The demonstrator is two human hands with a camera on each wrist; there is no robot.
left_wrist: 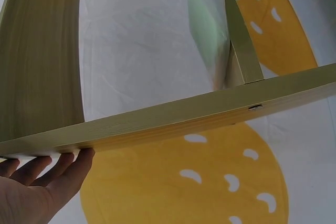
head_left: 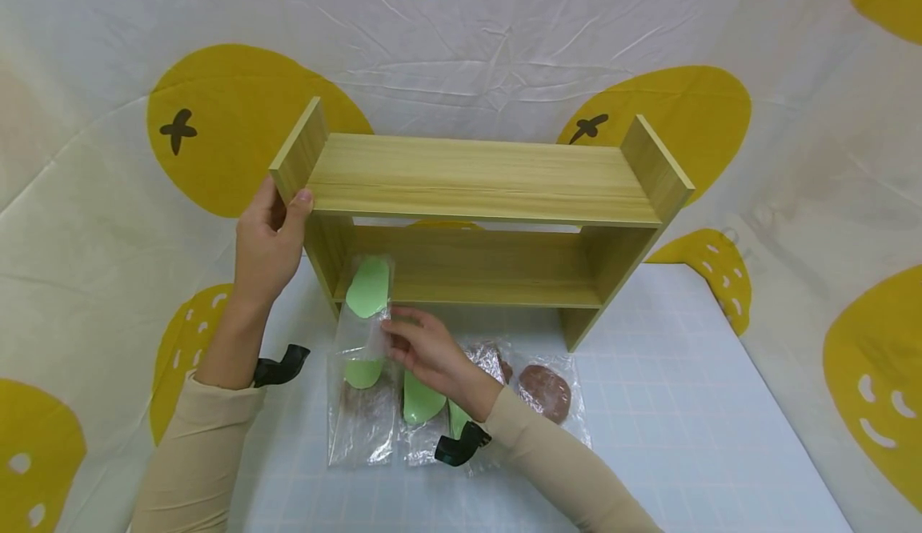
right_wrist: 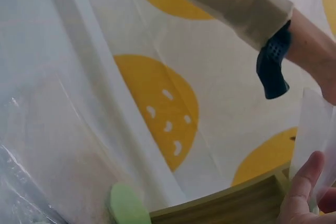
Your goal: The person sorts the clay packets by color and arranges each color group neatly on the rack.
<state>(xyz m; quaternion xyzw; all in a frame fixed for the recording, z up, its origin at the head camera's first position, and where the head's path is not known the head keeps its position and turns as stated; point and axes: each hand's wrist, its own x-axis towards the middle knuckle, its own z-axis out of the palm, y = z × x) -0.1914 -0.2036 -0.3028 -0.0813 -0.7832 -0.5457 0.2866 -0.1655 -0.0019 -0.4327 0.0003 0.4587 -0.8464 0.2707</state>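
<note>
A small two-tier wooden shelf (head_left: 475,181) stands upright on the table. My left hand (head_left: 268,245) holds its left side panel (head_left: 301,149), thumb at the front edge; the left wrist view shows the fingers (left_wrist: 68,171) against the panel's outer face. Between thumb and fingers, my right hand (head_left: 430,357) pinches a clear plastic bag (head_left: 360,331) with a flat, rounded light-green piece (head_left: 369,286) inside. This bag overlaps the lower left of the shelf in the head view. The right wrist view has the bag (right_wrist: 313,129) beside the right thumb (right_wrist: 304,182).
More clear bags lie in front of the shelf: one (head_left: 367,429) at left with a green piece, another green piece (head_left: 422,398) in the middle, a brown round piece (head_left: 545,393) at right. Behind the table (head_left: 684,421) hangs white cloth (head_left: 461,69) with yellow shapes.
</note>
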